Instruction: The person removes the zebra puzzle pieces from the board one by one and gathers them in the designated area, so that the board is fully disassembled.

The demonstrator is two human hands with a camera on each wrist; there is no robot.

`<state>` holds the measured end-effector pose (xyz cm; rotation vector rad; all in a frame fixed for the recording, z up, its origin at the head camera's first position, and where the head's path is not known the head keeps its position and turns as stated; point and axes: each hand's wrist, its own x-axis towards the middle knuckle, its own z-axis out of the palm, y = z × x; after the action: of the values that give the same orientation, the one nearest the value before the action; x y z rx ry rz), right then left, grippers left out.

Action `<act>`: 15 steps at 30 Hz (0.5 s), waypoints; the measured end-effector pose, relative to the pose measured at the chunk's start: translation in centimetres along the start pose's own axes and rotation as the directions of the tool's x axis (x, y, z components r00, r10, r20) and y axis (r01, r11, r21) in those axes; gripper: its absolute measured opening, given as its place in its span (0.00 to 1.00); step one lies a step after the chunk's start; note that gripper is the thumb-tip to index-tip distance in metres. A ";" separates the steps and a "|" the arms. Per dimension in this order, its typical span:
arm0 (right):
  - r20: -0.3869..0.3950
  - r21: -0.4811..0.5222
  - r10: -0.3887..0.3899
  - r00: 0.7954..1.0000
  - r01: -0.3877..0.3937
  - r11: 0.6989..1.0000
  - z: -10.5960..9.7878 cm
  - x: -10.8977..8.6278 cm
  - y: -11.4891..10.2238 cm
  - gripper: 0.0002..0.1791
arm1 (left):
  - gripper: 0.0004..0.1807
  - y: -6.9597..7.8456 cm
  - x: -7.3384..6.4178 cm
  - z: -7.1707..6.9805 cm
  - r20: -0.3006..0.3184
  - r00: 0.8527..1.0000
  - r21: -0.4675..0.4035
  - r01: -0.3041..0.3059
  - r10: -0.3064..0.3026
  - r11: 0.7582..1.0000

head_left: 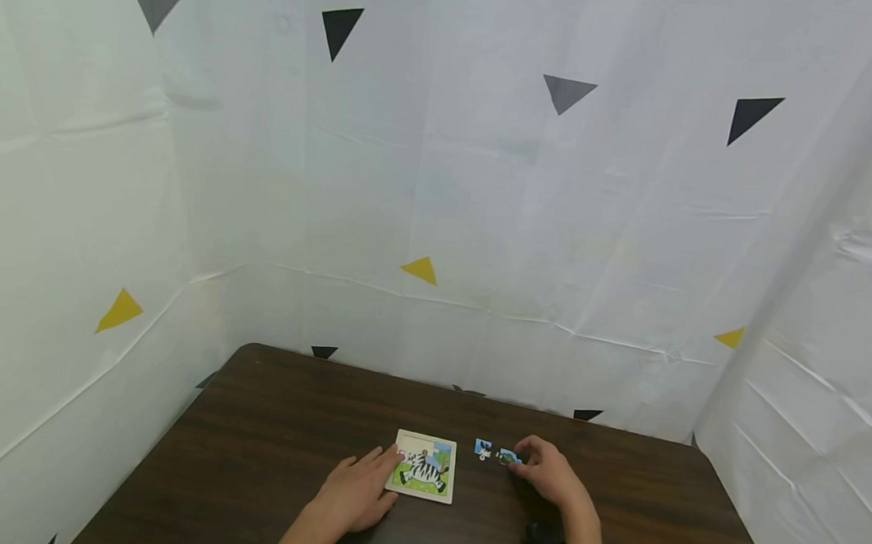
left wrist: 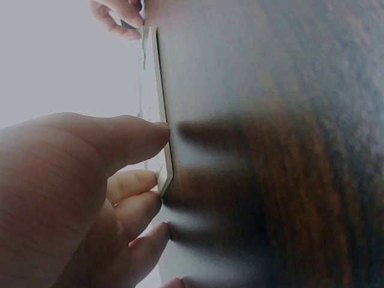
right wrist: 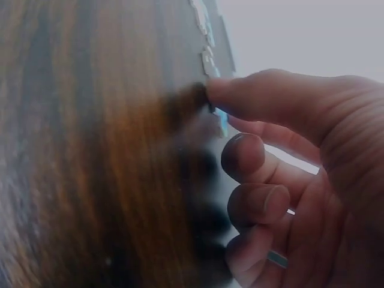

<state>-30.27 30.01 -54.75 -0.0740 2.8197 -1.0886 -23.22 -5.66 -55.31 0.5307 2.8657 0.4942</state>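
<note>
A square wooden jigsaw puzzle (head_left: 419, 494) with a pale frame shows a striped zebra on grass; bare tray shows at its upper left. My left hand (head_left: 357, 488) lies at the puzzle's left side, fingers extended and fingertips on its edge. In the left wrist view, the thumb (left wrist: 147, 138) touches the rim of the thin board (left wrist: 161, 90). Right of the puzzle, my right hand (head_left: 550, 474) pinches a blue and green puzzle piece (head_left: 508, 456) between thumb and forefinger, low at the tabletop. The other fingers (right wrist: 258, 204) are curled beside it.
A loose puzzle piece (head_left: 483, 448) with blue and black-and-white print lies between the board and my right hand. Everything sits on a dark wood-grain table (head_left: 313, 405). White sheeting (head_left: 483, 193) with printed triangles hangs around it. A black object (head_left: 541, 543) is by the right wrist.
</note>
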 end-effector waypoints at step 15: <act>-0.021 0.018 0.000 1.000 0.001 1.000 0.4 0.2 0.4 0.14 | 0.35 0.1 -0.2 -0.1 -0.014 1.000 0.004 0.000 0.001 1.000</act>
<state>-30.44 30.01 -55.32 -0.0617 2.8286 -1.1209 -22.99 -5.69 -55.16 0.5307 2.8803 0.4945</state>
